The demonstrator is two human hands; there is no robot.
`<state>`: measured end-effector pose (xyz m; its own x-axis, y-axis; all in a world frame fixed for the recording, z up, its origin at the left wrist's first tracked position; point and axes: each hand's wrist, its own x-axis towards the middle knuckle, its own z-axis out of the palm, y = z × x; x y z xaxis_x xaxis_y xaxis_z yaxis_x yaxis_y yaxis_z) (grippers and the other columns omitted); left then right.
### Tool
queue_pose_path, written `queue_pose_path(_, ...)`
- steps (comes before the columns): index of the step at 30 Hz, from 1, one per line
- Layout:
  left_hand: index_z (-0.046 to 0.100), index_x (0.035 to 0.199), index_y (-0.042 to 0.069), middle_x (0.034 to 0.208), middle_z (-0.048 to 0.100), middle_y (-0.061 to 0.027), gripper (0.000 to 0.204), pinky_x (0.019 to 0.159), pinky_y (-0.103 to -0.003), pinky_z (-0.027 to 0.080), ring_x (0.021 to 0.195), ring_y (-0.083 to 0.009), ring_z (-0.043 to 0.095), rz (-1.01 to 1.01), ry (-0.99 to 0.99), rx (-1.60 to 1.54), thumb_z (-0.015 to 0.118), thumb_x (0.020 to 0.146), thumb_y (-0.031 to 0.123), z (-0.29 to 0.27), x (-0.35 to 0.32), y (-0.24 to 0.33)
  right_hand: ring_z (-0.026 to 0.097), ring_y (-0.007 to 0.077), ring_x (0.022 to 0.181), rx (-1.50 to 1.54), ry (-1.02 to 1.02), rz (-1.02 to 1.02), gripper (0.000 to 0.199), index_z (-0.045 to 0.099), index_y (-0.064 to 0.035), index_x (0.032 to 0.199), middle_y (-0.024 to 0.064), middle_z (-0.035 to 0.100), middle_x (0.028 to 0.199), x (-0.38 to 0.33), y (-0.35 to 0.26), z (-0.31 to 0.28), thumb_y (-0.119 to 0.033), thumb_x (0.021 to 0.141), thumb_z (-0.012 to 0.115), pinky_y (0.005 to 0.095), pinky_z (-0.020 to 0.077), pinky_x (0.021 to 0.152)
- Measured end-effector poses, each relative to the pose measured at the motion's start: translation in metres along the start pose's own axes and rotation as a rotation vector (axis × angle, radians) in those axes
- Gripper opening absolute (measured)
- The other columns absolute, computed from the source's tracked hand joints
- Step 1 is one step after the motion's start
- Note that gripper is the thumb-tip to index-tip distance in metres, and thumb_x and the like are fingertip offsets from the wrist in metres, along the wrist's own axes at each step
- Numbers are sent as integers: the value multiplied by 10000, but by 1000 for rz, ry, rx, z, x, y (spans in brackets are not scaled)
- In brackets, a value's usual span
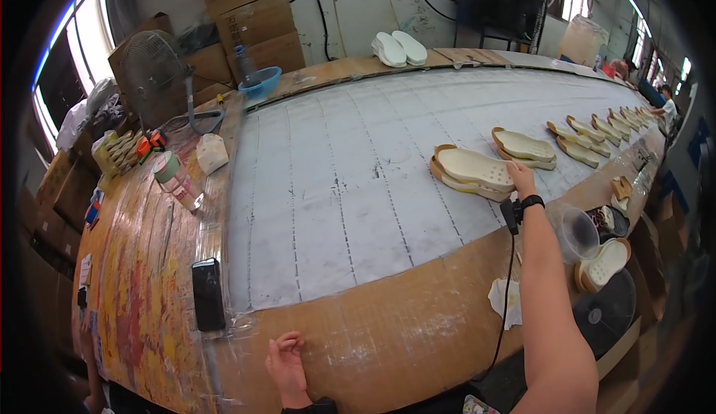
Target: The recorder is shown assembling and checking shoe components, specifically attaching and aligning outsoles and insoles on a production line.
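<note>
My right hand (524, 181) reaches out over the pale belt and grips the heel end of a cream shoe sole with a tan rim (477, 169). Its thumb lies on the top edge; the fingers underneath are hidden. A second sole layer shows below the top one, and I cannot tell if they are joined. Just beyond lies another cream and tan sole (524, 148). My left hand (287, 362) rests palm up by the near wooden edge, fingers loosely curled with nothing in them. A black device with a cable (512, 215) hangs at my right wrist.
Several soles (597, 132) line the belt (335, 190) toward the far right. White soles (399, 48) sit on the back ledge. Left are a phone (208, 295), a bottle (177, 181) and a fan (153, 67). A clear tub (576, 233) and a loose sole (603, 265) lie right.
</note>
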<state>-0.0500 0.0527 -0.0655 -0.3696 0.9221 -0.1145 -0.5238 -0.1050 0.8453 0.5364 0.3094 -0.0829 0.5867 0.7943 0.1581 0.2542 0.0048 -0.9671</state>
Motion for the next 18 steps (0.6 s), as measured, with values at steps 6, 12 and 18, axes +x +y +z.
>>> queue_pose_path(6, 559, 723, -53, 911, 567, -185, 396, 738, -322, 478, 860, -232, 548, -2, -11, -29, 362, 909, 236, -3, 0, -1, 543, 127, 686, 12, 14, 66, 257, 618, 35, 902, 66, 606, 771, -19, 12, 16, -182, 780, 554, 265, 415, 619)
queue_pose_path(12, 566, 739, -51, 909, 571, -184, 380, 742, -325, 472, 852, -237, 552, 2, 3, -86, 371, 906, 230, -6, -2, -1, 518, 187, 832, -23, -205, 329, 394, 533, -75, 1091, 70, 555, 970, -34, -36, 23, -252, 746, 604, 333, 422, 662)
queue_pose_path(18, 580, 769, -46, 911, 574, -175, 348, 751, -316, 465, 855, -229, 553, 8, -44, -82, 402, 898, 224, 4, -2, -3, 441, 235, 931, -26, -657, 678, 453, 461, -151, 1136, 71, 480, 1063, -101, -96, 72, -230, 716, 613, 411, 397, 690)
